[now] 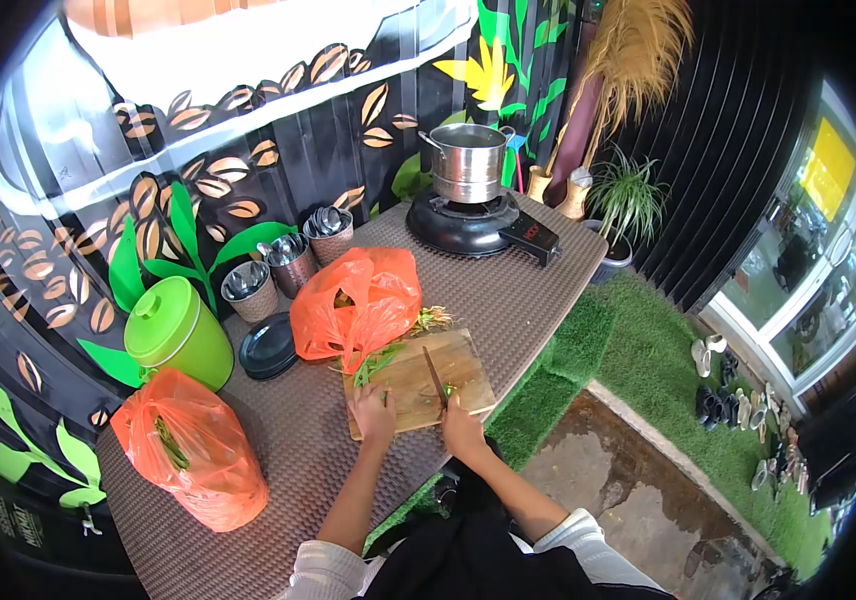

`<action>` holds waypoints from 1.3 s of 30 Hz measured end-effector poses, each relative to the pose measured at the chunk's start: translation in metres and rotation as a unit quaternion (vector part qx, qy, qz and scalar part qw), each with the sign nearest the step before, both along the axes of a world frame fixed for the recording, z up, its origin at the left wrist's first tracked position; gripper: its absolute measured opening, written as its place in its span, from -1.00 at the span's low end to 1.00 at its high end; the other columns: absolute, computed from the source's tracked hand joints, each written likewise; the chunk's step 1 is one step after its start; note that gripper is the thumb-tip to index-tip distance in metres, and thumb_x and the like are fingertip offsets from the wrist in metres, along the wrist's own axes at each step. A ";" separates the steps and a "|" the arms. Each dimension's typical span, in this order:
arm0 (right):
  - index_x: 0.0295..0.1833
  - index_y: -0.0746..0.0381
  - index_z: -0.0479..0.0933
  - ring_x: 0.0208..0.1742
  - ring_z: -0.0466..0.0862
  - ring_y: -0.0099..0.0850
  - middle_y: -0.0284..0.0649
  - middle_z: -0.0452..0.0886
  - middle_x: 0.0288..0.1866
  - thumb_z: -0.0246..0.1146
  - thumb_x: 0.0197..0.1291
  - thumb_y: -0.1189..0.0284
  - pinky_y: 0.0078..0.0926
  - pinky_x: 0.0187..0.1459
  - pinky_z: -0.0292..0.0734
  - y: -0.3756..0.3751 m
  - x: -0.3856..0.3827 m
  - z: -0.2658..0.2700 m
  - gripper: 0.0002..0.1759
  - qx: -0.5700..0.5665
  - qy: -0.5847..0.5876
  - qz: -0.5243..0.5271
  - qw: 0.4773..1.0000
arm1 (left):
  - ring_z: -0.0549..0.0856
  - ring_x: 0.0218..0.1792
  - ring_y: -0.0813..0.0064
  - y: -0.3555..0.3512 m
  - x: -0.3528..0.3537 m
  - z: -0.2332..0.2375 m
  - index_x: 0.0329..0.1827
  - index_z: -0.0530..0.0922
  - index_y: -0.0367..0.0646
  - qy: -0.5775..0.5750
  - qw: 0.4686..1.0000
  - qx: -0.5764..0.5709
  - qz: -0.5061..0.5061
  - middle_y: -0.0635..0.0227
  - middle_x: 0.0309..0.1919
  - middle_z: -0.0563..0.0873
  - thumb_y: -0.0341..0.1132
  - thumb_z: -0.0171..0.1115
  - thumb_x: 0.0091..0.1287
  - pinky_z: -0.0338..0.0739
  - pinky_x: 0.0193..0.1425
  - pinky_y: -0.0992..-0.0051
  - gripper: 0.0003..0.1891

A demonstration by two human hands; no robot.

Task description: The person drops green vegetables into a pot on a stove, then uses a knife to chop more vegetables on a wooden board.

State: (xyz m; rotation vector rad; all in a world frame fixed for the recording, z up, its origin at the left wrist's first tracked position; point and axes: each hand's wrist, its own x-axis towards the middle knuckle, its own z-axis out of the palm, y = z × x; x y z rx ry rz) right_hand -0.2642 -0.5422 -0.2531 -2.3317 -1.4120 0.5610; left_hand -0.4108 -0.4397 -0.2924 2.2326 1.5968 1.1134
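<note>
A wooden cutting board (pixel 410 392) lies near the table's front edge. My right hand (pixel 462 425) is closed on the handle of a knife (pixel 434 372), whose blade points away from me over the board. Small green pieces (pixel 450 389) lie beside the blade. At the board's left side my left hand (pixel 373 412) has its fingers curled at the board, and what they hold, if anything, is hidden. Green stalks (pixel 376 364) lie at the board's upper left corner, next to an orange plastic bag (pixel 358 300).
Another orange bag (pixel 193 455) stands at the left, before a green lidded bucket (pixel 178 330). Dark plates (pixel 268 347) and cups of cutlery (pixel 291 262) stand behind. A steel pot (pixel 468 165) sits on a black stove (pixel 463 222) at the far end.
</note>
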 end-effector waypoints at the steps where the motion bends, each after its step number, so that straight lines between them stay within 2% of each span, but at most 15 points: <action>1: 0.09 0.35 0.21 -0.19 0.67 0.17 0.23 0.63 -0.28 0.02 0.36 0.33 0.06 -0.17 0.58 0.000 0.002 -0.001 -0.65 0.001 -0.007 0.013 1.000 | 0.54 0.01 0.18 0.001 0.003 -0.002 -0.29 0.68 -0.15 0.000 0.999 -0.037 -0.012 0.23 -0.18 0.65 -0.22 0.33 0.17 0.35 0.15 0.20 -0.81; 3: 0.08 0.35 0.22 -0.20 0.67 0.16 0.23 0.63 -0.28 0.02 0.35 0.33 0.05 -0.18 0.58 0.001 0.005 -0.001 -0.66 0.003 -0.014 0.026 1.000 | 0.56 -0.01 0.16 -0.002 0.010 0.002 -0.28 0.68 -0.17 0.001 0.997 -0.073 -0.024 0.19 -0.19 0.66 -0.18 0.32 0.19 0.37 0.15 0.20 -0.77; 5: 0.04 0.35 0.23 -0.21 0.68 0.14 0.23 0.63 -0.29 0.02 0.33 0.35 0.07 -0.20 0.57 0.002 0.009 0.001 -0.68 -0.010 -0.011 0.053 0.998 | 0.59 -0.05 0.12 -0.009 0.023 0.032 -0.25 0.68 -0.22 -0.059 0.938 -0.337 -0.048 0.12 -0.23 0.67 -0.15 0.27 0.22 0.42 0.11 0.21 -0.72; 8: 0.00 0.35 0.24 -0.21 0.67 0.16 0.23 0.63 -0.30 0.03 0.31 0.36 0.08 -0.20 0.56 0.002 0.012 -0.002 -0.70 0.000 -0.005 0.055 0.998 | 0.56 -0.01 0.07 -0.024 0.034 0.074 -0.21 0.68 -0.23 -0.055 0.916 -0.395 -0.053 0.06 -0.16 0.65 -0.20 0.22 0.25 0.45 0.10 0.23 -0.74; 9: 0.00 0.35 0.24 -0.21 0.67 0.16 0.23 0.63 -0.30 0.03 0.31 0.36 0.08 -0.20 0.56 0.001 0.013 -0.002 -0.70 0.000 -0.005 0.054 0.999 | 0.56 -0.01 0.07 -0.022 0.034 0.060 -0.21 0.68 -0.23 -0.055 0.916 -0.395 -0.054 0.06 -0.16 0.65 -0.20 0.22 0.25 0.45 0.10 0.23 -0.74; 11: -0.01 0.35 0.24 -0.21 0.67 0.17 0.23 0.63 -0.32 0.03 0.31 0.36 0.09 -0.18 0.56 -0.001 0.014 -0.001 -0.71 -0.001 -0.012 0.062 0.998 | 0.54 0.03 0.08 -0.014 0.032 0.017 -0.19 0.69 -0.22 -0.017 0.991 -0.111 -0.075 0.06 -0.07 0.64 -0.33 0.19 0.24 0.46 0.12 0.24 -0.80; 14: -0.02 0.36 0.24 -0.22 0.67 0.18 0.24 0.63 -0.32 0.02 0.31 0.36 0.08 -0.18 0.56 -0.001 0.015 -0.007 -0.70 0.008 0.000 0.059 0.998 | 0.51 0.07 0.09 -0.009 0.019 0.019 -0.17 0.70 -0.20 -0.023 0.983 -0.071 -0.169 0.12 -0.02 0.62 -0.45 0.16 0.21 0.45 0.14 0.24 -0.80; 15: -0.02 0.36 0.24 -0.22 0.67 0.18 0.24 0.63 -0.32 0.02 0.31 0.36 0.08 -0.18 0.56 -0.001 0.015 -0.007 -0.70 0.009 -0.001 0.058 0.998 | 0.51 0.07 0.09 -0.006 0.016 0.017 -0.17 0.70 -0.20 -0.023 0.983 -0.070 -0.169 0.12 -0.02 0.62 -0.45 0.16 0.21 0.45 0.14 0.24 -0.80; 17: -0.02 0.37 0.24 -0.23 0.67 0.17 0.24 0.63 -0.33 0.01 0.31 0.36 0.08 -0.19 0.56 0.000 0.013 -0.009 -0.71 0.012 -0.029 0.065 0.997 | 0.51 0.08 0.17 -0.001 0.013 0.014 -0.16 0.71 -0.16 0.024 0.959 -0.062 -0.277 0.25 -0.07 0.65 -0.48 0.20 0.16 0.41 0.15 0.23 -0.79; 20: -0.03 0.37 0.24 -0.24 0.67 0.16 0.24 0.63 -0.32 0.00 0.32 0.36 0.07 -0.22 0.56 -0.001 0.011 -0.006 -0.72 0.003 -0.031 0.066 0.997 | 0.52 0.08 0.23 -0.004 0.010 0.013 -0.17 0.71 -0.13 0.036 0.948 -0.135 -0.287 0.33 -0.08 0.66 -0.42 0.27 0.16 0.36 0.16 0.22 -0.81; 24: 0.01 0.37 0.25 -0.23 0.70 0.12 0.21 0.66 -0.29 0.02 0.28 0.42 0.00 -0.19 0.61 0.000 0.011 -0.003 -0.72 0.001 -0.050 0.070 0.996 | 0.56 0.04 0.28 -0.012 0.023 0.020 -0.20 0.72 -0.10 0.056 0.968 -0.113 -0.218 0.32 -0.16 0.70 -0.35 0.33 0.14 0.33 0.15 0.24 -0.83; 27: -0.04 0.36 0.26 -0.26 0.67 0.15 0.23 0.63 -0.36 0.01 0.32 0.36 0.06 -0.23 0.56 0.000 0.020 -0.004 -0.72 0.020 -0.014 0.077 0.997 | 0.62 -0.06 0.25 -0.017 0.031 0.018 -0.24 0.73 -0.11 0.023 0.964 -0.153 -0.215 0.26 -0.24 0.72 -0.32 0.35 0.14 0.36 0.13 0.26 -0.84; 29: -0.06 0.37 0.26 -0.26 0.67 0.16 0.23 0.63 -0.36 0.01 0.33 0.35 0.07 -0.21 0.55 -0.001 0.024 0.002 -0.73 0.024 -0.002 0.094 0.995 | 0.66 -0.15 0.20 -0.016 0.034 -0.009 -0.29 0.73 -0.14 -0.145 0.960 -0.120 -0.206 0.23 -0.30 0.73 -0.33 0.35 0.12 0.42 0.05 0.28 -0.86; 32: -0.05 0.38 0.27 -0.25 0.65 0.16 0.22 0.63 -0.33 0.00 0.34 0.35 0.08 -0.18 0.53 -0.001 0.032 0.001 -0.72 0.015 -0.007 0.113 0.993 | 0.67 -0.19 0.18 -0.025 0.030 -0.006 -0.31 0.72 -0.17 -0.154 0.963 -0.106 -0.194 0.22 -0.28 0.74 -0.34 0.35 0.12 0.48 -0.04 0.29 -0.87; 39: -0.04 0.42 0.30 -0.23 0.65 0.16 0.20 0.63 -0.33 -0.01 0.37 0.32 0.07 -0.17 0.53 -0.004 0.035 0.005 -0.67 0.015 0.001 0.125 0.992 | 0.67 -0.17 0.25 -0.026 0.032 -0.006 -0.30 0.72 -0.14 -0.187 0.956 -0.117 -0.195 0.31 -0.28 0.74 -0.33 0.34 0.15 0.44 0.01 0.30 -0.88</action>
